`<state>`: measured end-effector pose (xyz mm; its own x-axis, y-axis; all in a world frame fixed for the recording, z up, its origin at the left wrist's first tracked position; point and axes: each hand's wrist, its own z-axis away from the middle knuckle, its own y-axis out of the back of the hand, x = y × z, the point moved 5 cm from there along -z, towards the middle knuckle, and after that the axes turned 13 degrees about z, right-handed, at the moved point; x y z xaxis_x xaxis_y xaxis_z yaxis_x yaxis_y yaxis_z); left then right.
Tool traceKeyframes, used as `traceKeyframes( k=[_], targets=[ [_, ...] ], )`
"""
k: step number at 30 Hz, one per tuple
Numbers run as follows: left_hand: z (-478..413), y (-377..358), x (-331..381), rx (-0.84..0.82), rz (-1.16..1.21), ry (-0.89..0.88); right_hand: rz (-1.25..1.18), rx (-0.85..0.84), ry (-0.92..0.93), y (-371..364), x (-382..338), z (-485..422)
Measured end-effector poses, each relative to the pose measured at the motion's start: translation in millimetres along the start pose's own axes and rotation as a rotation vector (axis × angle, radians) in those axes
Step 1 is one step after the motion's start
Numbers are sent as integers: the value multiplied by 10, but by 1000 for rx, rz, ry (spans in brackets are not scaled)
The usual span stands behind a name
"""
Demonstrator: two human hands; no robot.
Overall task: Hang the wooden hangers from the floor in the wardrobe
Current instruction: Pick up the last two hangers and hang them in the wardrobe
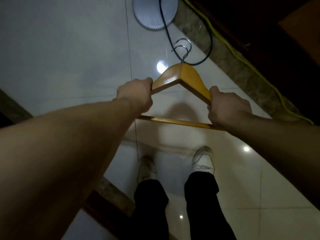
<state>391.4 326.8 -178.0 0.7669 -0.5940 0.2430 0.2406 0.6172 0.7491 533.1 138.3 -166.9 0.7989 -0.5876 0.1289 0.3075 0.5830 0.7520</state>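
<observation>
Both hands grasp a wooden hanger [181, 75] held above a glossy tiled floor [69, 58]. The left hand [134, 94] is curled round the hanger's left shoulder, and the right hand [225, 110] clasps its right shoulder. The crossbar runs beneath both fists. Just beyond the knuckles, two metal hooks [184, 47] stand out from the peak; whether one hanger or two are held cannot be told. Farther past the hands, a black cable [166, 32] loops beside a round white base [150, 13]. A yellow cable [225, 44] trails off beyond the right hand. White shoes [203, 161] stand below.
</observation>
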Motion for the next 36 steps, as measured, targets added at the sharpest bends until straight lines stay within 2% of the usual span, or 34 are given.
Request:
traceKeyframes(
  k=[6,12,18,22,25,31,36],
  targets=[
    [485,1050,402,5,0,5,52,67,-59,1006,231,562],
    [1195,2099,900,61,-8,-46,80,41,-153,2116,533,1374],
    [1982,3198,1641,165,-22,-157,62,64,-231,3207,1039,2310],
    [2413,3980,2226,240,-38,-234,94,155,-259,3911,1495,2927],
    [2723,4528,2676,286,-65,-321,-16,222,-281,4394,1857,3350],
    [3484,5522,3595,318,-137,-445,-72,326,-395,5206,2498,4332],
    [4243,6095,4216,402,-141,-544,-155,412,-500,5772,2961,5258]
  ],
)
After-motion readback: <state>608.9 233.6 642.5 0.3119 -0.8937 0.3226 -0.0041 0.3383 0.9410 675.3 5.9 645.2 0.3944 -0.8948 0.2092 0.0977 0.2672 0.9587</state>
